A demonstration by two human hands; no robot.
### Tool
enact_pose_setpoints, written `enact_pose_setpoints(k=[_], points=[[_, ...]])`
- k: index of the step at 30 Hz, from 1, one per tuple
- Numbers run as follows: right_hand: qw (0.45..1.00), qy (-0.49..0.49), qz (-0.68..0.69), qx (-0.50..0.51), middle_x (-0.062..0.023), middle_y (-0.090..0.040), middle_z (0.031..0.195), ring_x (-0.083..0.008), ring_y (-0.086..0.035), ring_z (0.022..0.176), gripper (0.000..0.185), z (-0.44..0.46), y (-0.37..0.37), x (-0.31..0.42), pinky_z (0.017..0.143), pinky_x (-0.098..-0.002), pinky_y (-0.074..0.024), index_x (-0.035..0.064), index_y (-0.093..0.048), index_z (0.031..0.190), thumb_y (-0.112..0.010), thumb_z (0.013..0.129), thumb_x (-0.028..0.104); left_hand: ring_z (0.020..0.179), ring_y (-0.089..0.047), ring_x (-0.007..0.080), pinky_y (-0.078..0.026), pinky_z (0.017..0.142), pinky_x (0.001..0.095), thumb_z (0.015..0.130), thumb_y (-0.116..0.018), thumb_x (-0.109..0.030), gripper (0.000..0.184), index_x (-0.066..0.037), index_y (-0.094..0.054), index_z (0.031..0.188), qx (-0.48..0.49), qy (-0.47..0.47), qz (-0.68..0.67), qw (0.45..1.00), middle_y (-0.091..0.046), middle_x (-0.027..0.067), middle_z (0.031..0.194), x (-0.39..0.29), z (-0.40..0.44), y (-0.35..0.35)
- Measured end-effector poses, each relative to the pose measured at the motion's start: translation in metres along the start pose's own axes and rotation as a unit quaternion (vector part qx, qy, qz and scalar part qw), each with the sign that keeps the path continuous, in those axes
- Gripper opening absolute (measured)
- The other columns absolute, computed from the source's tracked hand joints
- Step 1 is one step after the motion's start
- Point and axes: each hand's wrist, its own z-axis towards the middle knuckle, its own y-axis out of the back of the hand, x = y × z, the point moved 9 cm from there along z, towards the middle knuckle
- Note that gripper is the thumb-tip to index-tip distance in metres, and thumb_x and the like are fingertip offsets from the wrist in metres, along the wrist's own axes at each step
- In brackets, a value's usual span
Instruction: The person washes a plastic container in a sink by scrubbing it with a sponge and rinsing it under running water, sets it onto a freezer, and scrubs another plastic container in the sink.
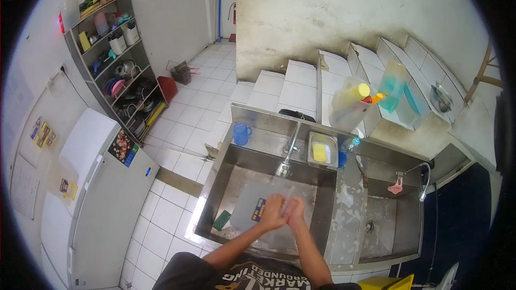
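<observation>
Both my hands are together over the large steel sink basin (212, 204). My left hand (273, 212) is closed on a translucent plastic container (247, 196) with a dark and yellow label (259, 209). Right beside it, my right hand (294, 211) is closed at the container's right edge, its fingertips partly blurred. The container's lower part is hard to make out against the basin. Just beyond my hands hangs the faucet head (282, 169). A green scouring pad (221, 220) lies in the basin's near left corner.
Behind the basin stand a blue mug (242, 133) and a metal tray (313, 160) with a yellow sponge (321, 153). A knife (362, 167) lies on the divider, left of a smaller sink (395, 220). A white freezer (99, 193) and loaded shelves (115, 64) stand left; tiled steps (293, 83) rise behind.
</observation>
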Motion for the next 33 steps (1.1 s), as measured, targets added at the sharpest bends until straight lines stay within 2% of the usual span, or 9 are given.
enact_pose_setpoints(k=[2,8,13,17,19,22,26,31,33], points=[[0.907,0.035,-0.273,-0.319,-0.0076,-0.063,0.098,-0.0188,-0.058,0.086,0.033,-0.004,-0.049,0.028,0.074,-0.0336,-0.0469,0.005,-0.062,0.098,-0.051,0.091,0.036,0.099,-0.047,0.0408,-0.039,0.087,0.048,0.065,-0.066,-0.01,0.044,0.002,-0.05,0.105,0.016,-0.001,-0.004,1.0,-0.048,0.0228,0.103,-0.014,-0.009,0.005],[0.757,0.059,-0.553,-0.343,-0.0076,-0.065,0.083,-0.0199,-0.063,0.077,0.044,-0.033,-0.055,0.052,0.073,-0.031,-0.0502,0.0,-0.06,0.096,-0.038,0.102,0.038,0.118,-0.044,0.0446,-0.036,0.102,0.0482,0.08,-0.056,-0.009,0.051,0.005,-0.042,0.127,-0.011,-0.049,-0.074,0.996,-0.045,0.029,0.126,-0.037,-0.021,0.017],[0.796,0.085,-0.473,-0.367,-0.0163,-0.068,0.082,-0.0246,-0.067,0.074,0.052,-0.076,-0.052,0.077,0.069,-0.0334,-0.0537,-0.001,-0.057,0.091,-0.037,0.102,0.046,0.113,-0.053,0.0409,-0.037,0.102,0.0465,0.085,-0.058,-0.022,0.039,0.004,-0.058,0.113,0.097,-0.01,0.184,0.978,-0.06,0.0244,0.112,-0.008,0.019,0.023],[0.836,0.096,-0.374,-0.39,-0.0224,-0.068,0.081,-0.0301,-0.068,0.072,0.059,-0.105,-0.059,0.1,0.069,-0.0367,-0.0547,-0.0011,-0.053,0.092,-0.036,0.099,0.055,0.11,-0.057,0.0381,-0.037,0.102,0.0427,0.09,-0.053,-0.026,0.036,0.003,-0.062,0.11,0.048,0.08,0.087,0.992,-0.064,0.0207,0.108,0.049,0.029,0.043],[0.839,0.118,-0.364,-0.386,-0.0223,-0.068,0.081,-0.0313,-0.068,0.072,0.06,-0.11,-0.055,0.106,0.069,-0.0384,-0.0546,-0.0006,-0.052,0.094,-0.035,0.098,0.057,0.117,-0.054,0.0359,-0.036,0.104,0.0383,0.097,-0.044,-0.029,0.042,0.003,-0.059,0.119,-0.023,0.245,-0.149,0.958,-0.061,0.0219,0.12,0.11,0.024,0.031],[0.845,0.146,-0.327,-0.397,-0.0222,-0.068,0.083,-0.0327,-0.067,0.074,0.062,-0.117,-0.041,0.11,0.07,-0.0411,-0.0542,0.0008,-0.051,0.097,-0.037,0.096,0.061,0.125,-0.048,0.0345,-0.034,0.107,0.0374,0.101,-0.035,-0.033,0.049,0.005,-0.055,0.125,-0.012,0.234,-0.193,0.953,-0.055,0.0235,0.13,0.107,0.028,0.01],[0.853,0.179,-0.235,-0.43,-0.0206,-0.066,0.083,-0.0325,-0.065,0.078,0.061,-0.143,0.007,0.113,0.072,-0.0421,-0.0536,0.0029,-0.051,0.098,-0.043,0.093,0.063,0.13,-0.044,0.0326,-0.032,0.109,0.0365,0.101,-0.033,-0.034,0.051,0.005,-0.053,0.128,0.067,0.192,-0.151,0.967,-0.051,0.0234,0.135,0.118,0.025,0.0],[0.849,0.19,-0.129,-0.476,-0.0161,-0.062,0.085,-0.0307,-0.061,0.08,0.058,-0.191,0.055,0.135,0.073,-0.0423,-0.0516,0.0042,-0.05,0.099,-0.047,0.092,0.062,0.131,-0.042,0.0339,-0.031,0.11,0.036,0.097,-0.04,-0.042,0.059,0.003,-0.048,0.134,0.14,0.344,-0.079,0.925,-0.047,0.0227,0.14,0.254,-0.047,-0.002],[0.859,0.196,-0.082,-0.466,-0.0139,-0.059,0.086,-0.0289,-0.058,0.081,0.056,-0.204,0.069,0.144,0.074,-0.0423,-0.0501,0.0049,-0.049,0.101,-0.047,0.092,0.06,0.13,-0.043,0.0333,-0.031,0.11,0.0397,0.089,-0.049,-0.054,0.072,-0.001,-0.046,0.137,0.064,0.517,-0.068,0.851,-0.047,0.0208,0.14,0.296,-0.092,0.009]])
